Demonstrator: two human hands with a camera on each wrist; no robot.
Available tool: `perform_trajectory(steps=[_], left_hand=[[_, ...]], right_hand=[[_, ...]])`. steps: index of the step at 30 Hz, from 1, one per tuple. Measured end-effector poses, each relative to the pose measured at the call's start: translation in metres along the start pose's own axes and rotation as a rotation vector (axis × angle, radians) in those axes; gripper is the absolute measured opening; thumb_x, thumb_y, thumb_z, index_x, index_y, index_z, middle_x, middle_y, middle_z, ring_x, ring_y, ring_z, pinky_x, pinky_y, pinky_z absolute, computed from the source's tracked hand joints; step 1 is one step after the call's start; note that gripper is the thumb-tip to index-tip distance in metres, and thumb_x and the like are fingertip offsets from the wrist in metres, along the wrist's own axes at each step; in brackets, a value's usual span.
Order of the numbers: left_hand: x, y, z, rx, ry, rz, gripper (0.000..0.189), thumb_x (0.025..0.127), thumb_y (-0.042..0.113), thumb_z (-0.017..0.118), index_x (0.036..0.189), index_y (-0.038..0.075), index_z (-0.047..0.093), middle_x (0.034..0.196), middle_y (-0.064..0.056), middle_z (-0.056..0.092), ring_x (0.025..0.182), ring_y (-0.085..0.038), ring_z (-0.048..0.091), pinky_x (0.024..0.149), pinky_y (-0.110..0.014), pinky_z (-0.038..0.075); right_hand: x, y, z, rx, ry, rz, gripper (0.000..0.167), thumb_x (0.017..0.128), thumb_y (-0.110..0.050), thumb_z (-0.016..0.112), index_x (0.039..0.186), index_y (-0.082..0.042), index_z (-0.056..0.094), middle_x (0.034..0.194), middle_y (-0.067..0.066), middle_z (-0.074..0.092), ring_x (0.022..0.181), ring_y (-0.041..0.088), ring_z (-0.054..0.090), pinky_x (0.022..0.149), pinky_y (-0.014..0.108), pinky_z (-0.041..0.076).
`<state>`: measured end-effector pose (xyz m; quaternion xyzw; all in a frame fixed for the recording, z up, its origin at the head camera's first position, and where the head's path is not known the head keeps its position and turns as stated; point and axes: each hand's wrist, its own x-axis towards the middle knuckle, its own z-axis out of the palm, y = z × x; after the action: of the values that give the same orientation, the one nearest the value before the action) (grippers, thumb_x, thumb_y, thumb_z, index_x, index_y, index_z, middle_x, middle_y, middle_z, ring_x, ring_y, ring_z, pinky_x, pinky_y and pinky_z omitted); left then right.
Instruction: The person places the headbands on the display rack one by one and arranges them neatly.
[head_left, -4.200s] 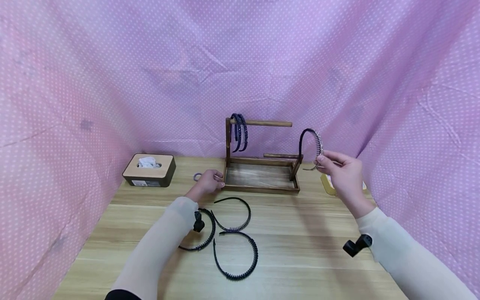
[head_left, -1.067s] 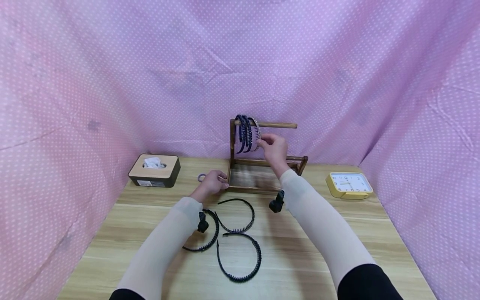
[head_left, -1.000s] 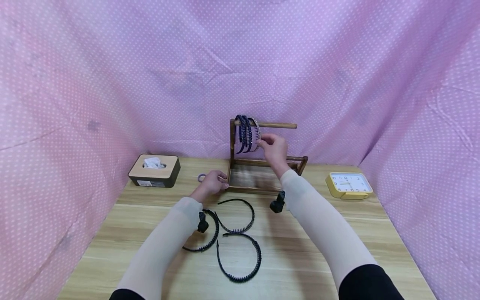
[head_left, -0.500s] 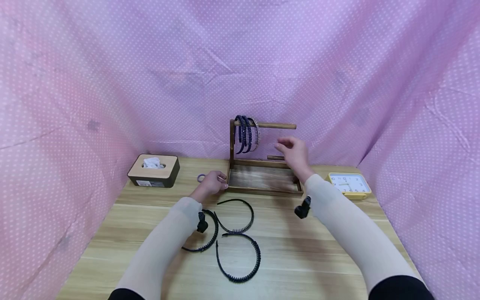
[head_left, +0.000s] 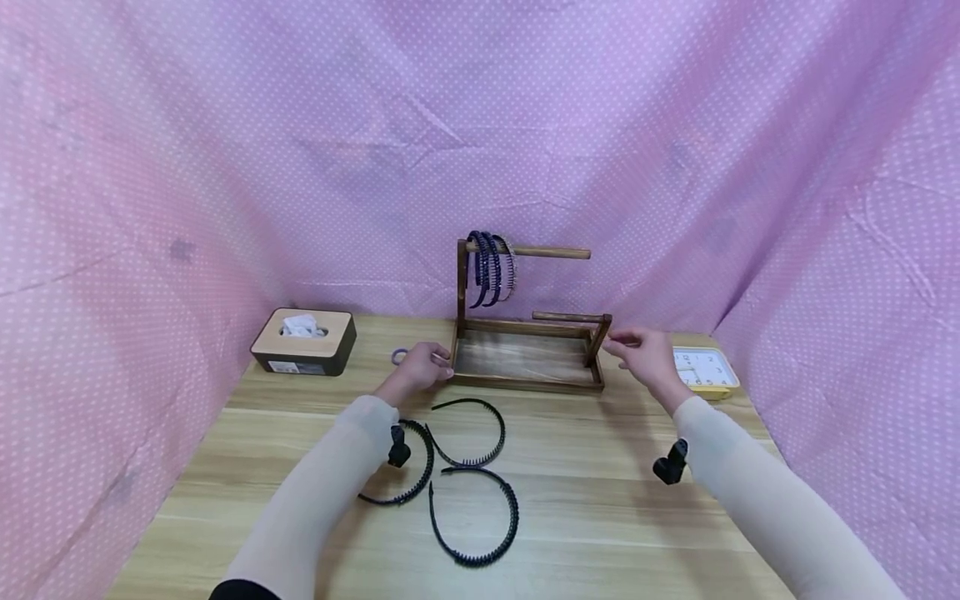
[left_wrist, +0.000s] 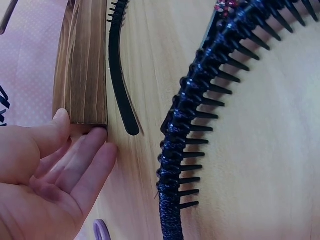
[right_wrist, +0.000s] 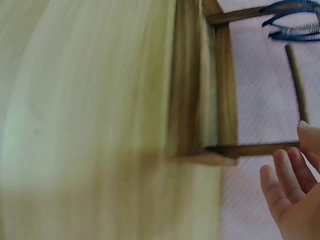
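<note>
A brown wooden headband rack [head_left: 525, 384], with a tray base and two bars, stands at the back of the table. Three headbands hang on its upper bar: two dark ones [head_left: 491, 271] and a rhinestone one [head_left: 513, 271] on their right. My left hand [head_left: 422, 367] holds the tray's left end; thumb and fingertips meet its corner in the left wrist view. Beside the short right post [head_left: 597, 340] is my right hand [head_left: 643, 360], fingers loosely bent and holding nothing, fingertips right at the post. Three black toothed headbands [head_left: 512, 508] lie in front, one partly behind the left forearm.
A tissue box [head_left: 303, 342] sits at the back left. A purple ring-shaped item [head_left: 397, 357] lies behind the left hand. The yellow-framed clock [head_left: 705, 371] at the back right is partly covered by the right hand. Pink dotted cloth [head_left: 480, 125] surrounds the table.
My right hand carried the rhinestone headband onto the upper bar, let it go, then moved right and down to the short post. The left hand has stayed at the rack's left end.
</note>
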<state>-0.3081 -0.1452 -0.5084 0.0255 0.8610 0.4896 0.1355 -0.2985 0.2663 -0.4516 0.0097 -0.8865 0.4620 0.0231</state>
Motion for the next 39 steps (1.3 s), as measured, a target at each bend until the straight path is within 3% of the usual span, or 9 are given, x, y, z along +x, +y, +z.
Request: perform_trajectory(steps=[3, 6, 13, 17, 24, 34, 39], left_hand=[[-0.001, 0.000, 0.001, -0.013, -0.005, -0.007, 0.038, 0.095, -0.001, 0.069, 0.131, -0.008, 0.058, 0.117, -0.024, 0.070, 0.095, -0.026, 0.072, 0.078, -0.032, 0.062], [-0.001, 0.001, 0.003, -0.025, -0.015, -0.016, 0.039, 0.096, 0.000, 0.069, 0.133, -0.007, 0.058, 0.120, -0.024, 0.069, 0.096, -0.026, 0.071, 0.077, -0.033, 0.063], [-0.001, 0.004, 0.006, -0.017, -0.021, -0.014, 0.038, 0.097, 0.001, 0.068, 0.133, -0.006, 0.057, 0.119, -0.022, 0.069, 0.096, -0.026, 0.071, 0.076, -0.032, 0.062], [0.000, 0.006, 0.007, -0.031, -0.023, -0.016, 0.038, 0.096, 0.000, 0.068, 0.132, -0.008, 0.057, 0.118, -0.023, 0.069, 0.096, -0.026, 0.070, 0.075, -0.033, 0.062], [0.000, 0.007, 0.007, -0.032, -0.027, -0.012, 0.037, 0.096, -0.001, 0.068, 0.131, -0.008, 0.058, 0.118, -0.025, 0.069, 0.097, -0.028, 0.070, 0.074, -0.035, 0.063], [-0.003, 0.007, 0.003, -0.017, -0.007, -0.004, 0.038, 0.096, -0.001, 0.067, 0.132, -0.009, 0.057, 0.119, -0.025, 0.068, 0.096, -0.028, 0.071, 0.073, -0.034, 0.063], [-0.005, 0.006, 0.001, 0.019, -0.006, -0.001, 0.040, 0.097, 0.002, 0.067, 0.134, -0.009, 0.057, 0.114, -0.023, 0.071, 0.093, -0.029, 0.073, 0.073, -0.033, 0.063]], right_hand=[[-0.007, 0.017, 0.001, -0.036, -0.071, 0.031, 0.044, 0.100, -0.023, 0.069, 0.136, 0.002, 0.063, 0.131, 0.024, 0.066, 0.112, 0.035, 0.068, 0.091, 0.044, 0.061], [-0.012, 0.032, 0.005, -0.063, -0.113, 0.065, 0.047, 0.101, -0.025, 0.067, 0.140, 0.002, 0.059, 0.135, 0.024, 0.065, 0.118, 0.039, 0.065, 0.095, 0.044, 0.059], [-0.015, 0.054, 0.013, 0.044, -0.150, 0.101, 0.049, 0.099, -0.014, 0.069, 0.140, 0.010, 0.055, 0.132, 0.034, 0.062, 0.096, 0.034, 0.073, 0.080, 0.042, 0.064], [-0.015, 0.059, 0.016, 0.046, -0.152, 0.118, 0.051, 0.098, -0.014, 0.071, 0.139, 0.010, 0.055, 0.132, 0.034, 0.062, 0.090, 0.029, 0.074, 0.076, 0.038, 0.064], [-0.013, 0.063, 0.021, 0.056, -0.164, 0.139, 0.048, 0.098, -0.012, 0.070, 0.139, 0.009, 0.056, 0.133, 0.032, 0.062, 0.095, 0.022, 0.072, 0.077, 0.034, 0.064], [-0.010, 0.063, 0.026, 0.101, -0.190, 0.144, 0.048, 0.100, -0.010, 0.067, 0.143, 0.007, 0.053, 0.140, 0.030, 0.058, 0.102, 0.018, 0.070, 0.083, 0.035, 0.063], [-0.007, 0.058, 0.029, 0.087, -0.205, 0.142, 0.047, 0.100, -0.008, 0.067, 0.140, 0.010, 0.053, 0.136, 0.033, 0.060, 0.098, 0.018, 0.070, 0.082, 0.038, 0.063]])
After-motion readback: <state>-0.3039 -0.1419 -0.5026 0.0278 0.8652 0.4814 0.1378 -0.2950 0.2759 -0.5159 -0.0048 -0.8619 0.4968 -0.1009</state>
